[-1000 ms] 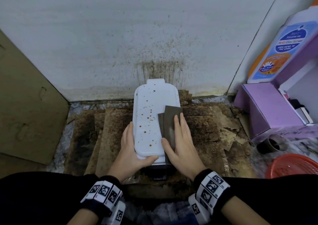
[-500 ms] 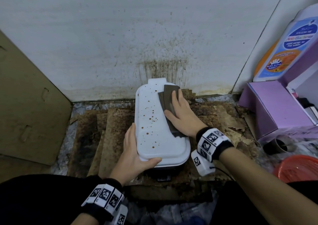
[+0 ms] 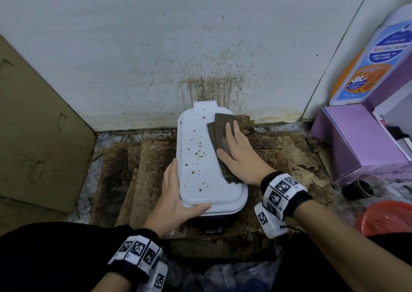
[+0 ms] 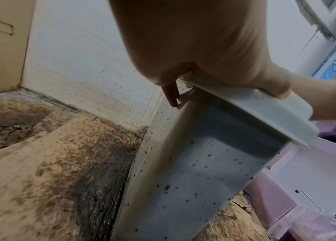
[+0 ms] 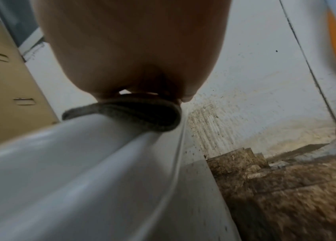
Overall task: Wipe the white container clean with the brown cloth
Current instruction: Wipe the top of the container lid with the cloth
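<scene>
**Brown cloth pressed flat on the spotted white lid**

The white container [image 3: 209, 164] stands on stained, darkened cardboard sheets [image 3: 133, 180] laid over the floor, its far end close to a white wall [image 3: 156, 46] streaked with brown splatter just behind it. Its lid is flecked with brown spots down the left and middle; the left wrist view shows more spots on its side wall [image 4: 194, 171].

The brown cloth [image 3: 219, 140] lies folded along the lid's right side, toward the far end, one corner reaching past the lid's edge. The right hand [image 3: 242, 155] rests flat on top of it, fingers [image 3: 229, 133] straight and close together, thumb spread toward the lid's middle, pressing the cloth down. In the right wrist view the cloth [image 5: 126, 114] bunches in a fold under the palm at the lid's rim.

The left hand [image 3: 174, 193] grips the container's near left corner: fingers lie along the left side of the rim, and the thumb curls over the near edge of the lid. Both wrists wear black bands with black-and-white square markers.

A sheet of tan cardboard [image 3: 33, 124] leans at the left. To the right stand a purple box [image 3: 356, 140], a blue-and-orange labelled bottle [image 3: 367, 64] above it, a dark cup [image 3: 361, 187] and a red basket [image 3: 388, 218] at the frame's edge.
</scene>
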{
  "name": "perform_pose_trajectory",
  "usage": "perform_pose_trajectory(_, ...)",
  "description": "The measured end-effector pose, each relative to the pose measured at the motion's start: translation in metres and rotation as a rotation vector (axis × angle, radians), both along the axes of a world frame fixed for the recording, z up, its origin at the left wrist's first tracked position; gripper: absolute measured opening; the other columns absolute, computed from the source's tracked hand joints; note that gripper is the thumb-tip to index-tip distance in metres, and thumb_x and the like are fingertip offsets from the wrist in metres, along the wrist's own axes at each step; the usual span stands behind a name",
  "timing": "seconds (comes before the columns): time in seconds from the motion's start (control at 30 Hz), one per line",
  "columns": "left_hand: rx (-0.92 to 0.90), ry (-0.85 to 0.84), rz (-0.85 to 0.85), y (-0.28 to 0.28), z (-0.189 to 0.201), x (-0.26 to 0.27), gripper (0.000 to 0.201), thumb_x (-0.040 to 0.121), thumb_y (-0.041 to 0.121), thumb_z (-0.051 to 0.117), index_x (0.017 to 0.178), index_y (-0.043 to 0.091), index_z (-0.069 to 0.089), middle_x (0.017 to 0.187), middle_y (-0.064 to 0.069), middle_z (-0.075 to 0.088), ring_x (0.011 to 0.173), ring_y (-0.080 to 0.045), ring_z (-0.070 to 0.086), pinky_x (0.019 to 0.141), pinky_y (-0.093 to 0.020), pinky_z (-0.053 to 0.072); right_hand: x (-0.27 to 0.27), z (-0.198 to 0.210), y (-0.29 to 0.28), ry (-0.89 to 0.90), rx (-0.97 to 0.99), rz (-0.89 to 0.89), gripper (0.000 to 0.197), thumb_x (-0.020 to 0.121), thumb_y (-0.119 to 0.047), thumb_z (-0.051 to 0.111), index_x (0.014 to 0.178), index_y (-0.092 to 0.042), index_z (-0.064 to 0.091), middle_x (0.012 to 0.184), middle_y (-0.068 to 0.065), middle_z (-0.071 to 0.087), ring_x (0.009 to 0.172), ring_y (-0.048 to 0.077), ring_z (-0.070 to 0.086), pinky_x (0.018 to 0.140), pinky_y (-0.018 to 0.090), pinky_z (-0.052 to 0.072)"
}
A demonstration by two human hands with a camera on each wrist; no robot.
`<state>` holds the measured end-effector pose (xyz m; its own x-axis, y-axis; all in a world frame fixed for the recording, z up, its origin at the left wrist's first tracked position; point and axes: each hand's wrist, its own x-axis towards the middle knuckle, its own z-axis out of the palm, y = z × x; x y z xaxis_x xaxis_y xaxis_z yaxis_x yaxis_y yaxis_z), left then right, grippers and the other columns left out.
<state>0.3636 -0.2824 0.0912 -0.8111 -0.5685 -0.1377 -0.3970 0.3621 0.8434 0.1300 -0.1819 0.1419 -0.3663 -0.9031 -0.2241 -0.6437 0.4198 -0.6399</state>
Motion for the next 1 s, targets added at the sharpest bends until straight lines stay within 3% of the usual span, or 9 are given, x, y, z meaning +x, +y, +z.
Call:
perform_pose_trajectory(0.23, -0.006, 0.009, -0.012, -0.004, -0.001, 0.001, 0.142, 0.064, 0.072, 0.081, 0.159, 0.036, -0.019, 0.16, 0.03, -0.013, 0.152, 0.006, -0.001, 0.118, -0.028, 0.018, 0.056, -0.008, 0.054, 0.05, -0.084, -0.042, 0.081, 0.105, -0.052, 0.035, 0.159, -0.022, -0.018, 0.163, -0.007, -0.034, 0.151, 0.007, -0.025, 0.124, 0.03, -0.006)
perform_pose_trajectory(0.33, -0.011, 0.02, -0.009, -0.003, -0.002, 0.001, 0.142, 0.063, 0.071, 0.08, 0.159, 0.036, -0.018, 0.16, 0.03, -0.012, 0.152, 0.005, 0.0, 0.119, -0.028, 0.018, 0.069, -0.013, 0.061, 0.1, -0.112, -0.057, 0.081, 0.105, -0.053, 0.034, 0.159, -0.023, -0.018, 0.163, -0.006, -0.034, 0.151, 0.009, -0.026, 0.124, 0.03, -0.008)
perform_pose_trajectory(0.43, -0.006, 0.022, 0.007, -0.003, -0.003, 0.001, 0.142, 0.063, 0.071, 0.081, 0.16, 0.036, -0.017, 0.161, 0.03, -0.011, 0.153, 0.003, 0.001, 0.12, -0.031, 0.02, 0.069, -0.016, 0.058, 0.147, -0.111, -0.059, 0.079, 0.105, -0.055, 0.03, 0.159, -0.022, -0.018, 0.163, -0.003, -0.034, 0.151, 0.013, -0.028, 0.124, 0.034, -0.01)
perform_pose_trajectory(0.6, 0.006, 0.03, 0.012, -0.003, -0.004, 0.001, 0.141, 0.063, 0.073, 0.081, 0.159, 0.038, -0.016, 0.162, 0.03, -0.012, 0.154, 0.002, -0.001, 0.12, -0.032, 0.019, 0.054, -0.009, 0.049, 0.147, -0.074, -0.009, 0.078, 0.106, -0.054, 0.028, 0.159, -0.02, -0.018, 0.162, -0.004, -0.035, 0.148, 0.007, -0.03, 0.121, 0.028, -0.009)
perform_pose_trajectory(0.7, 0.014, 0.025, 0.011, -0.003, -0.003, 0.0, 0.142, 0.062, 0.075, 0.08, 0.16, 0.037, -0.016, 0.161, 0.031, -0.013, 0.153, 0.003, -0.002, 0.119, -0.031, 0.018, 0.031, 0.001, 0.03, 0.134, 0.003, 0.051, 0.077, 0.107, -0.053, 0.026, 0.158, -0.016, -0.02, 0.162, 0.002, -0.035, 0.145, 0.006, -0.03, 0.122, 0.03, -0.011)
perform_pose_trajectory(0.87, 0.02, 0.03, 0.014, -0.003, -0.001, 0.0, 0.145, 0.057, 0.085, 0.075, 0.16, 0.036, -0.014, 0.16, 0.033, -0.013, 0.147, 0.016, -0.004, 0.117, -0.026, 0.016, -0.016, 0.015, -0.02, 0.073, 0.102, 0.074, 0.077, 0.107, -0.051, 0.025, 0.158, -0.013, -0.019, 0.163, 0.011, -0.032, 0.153, 0.025, -0.021, 0.122, 0.038, -0.009)
perform_pose_trajectory(1.0, 0.025, 0.027, 0.011, -0.004, -0.002, 0.0, 0.143, 0.06, 0.08, 0.077, 0.16, 0.036, -0.015, 0.16, 0.032, -0.012, 0.151, 0.009, -0.002, 0.118, -0.028, 0.016, -0.032, 0.009, -0.037, 0.028, 0.085, 0.072, 0.079, 0.106, -0.054, 0.027, 0.158, -0.016, -0.02, 0.164, 0.008, -0.032, 0.154, 0.028, -0.02, 0.126, 0.045, -0.002)
